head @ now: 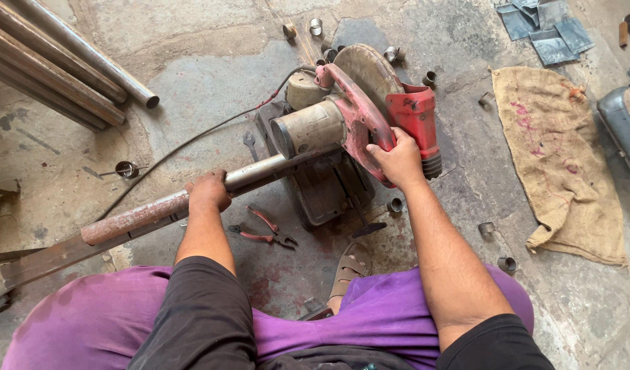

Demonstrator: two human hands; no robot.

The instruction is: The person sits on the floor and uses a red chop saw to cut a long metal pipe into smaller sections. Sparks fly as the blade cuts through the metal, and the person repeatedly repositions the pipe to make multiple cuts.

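Observation:
A red chop saw [356, 116] with a dusty motor and round blade guard stands on the concrete floor in front of me. My right hand [397, 159] grips its red handle. A long rusty steel pipe [144, 216] lies across the saw's base, running out to the lower left. My left hand [207, 192] is clamped over the pipe, left of the saw. I am squatting, with purple trousers and a sandalled foot [348, 268] below the saw.
Red-handled pliers [263, 231] and a spanner [250, 144] lie by the saw base. Several short cut pipe rings [487, 229] are scattered around. Long pipes [68, 65] lie top left, a burlap sack [558, 157] at right, metal sheets [544, 27] top right. A power cable [192, 140] runs left.

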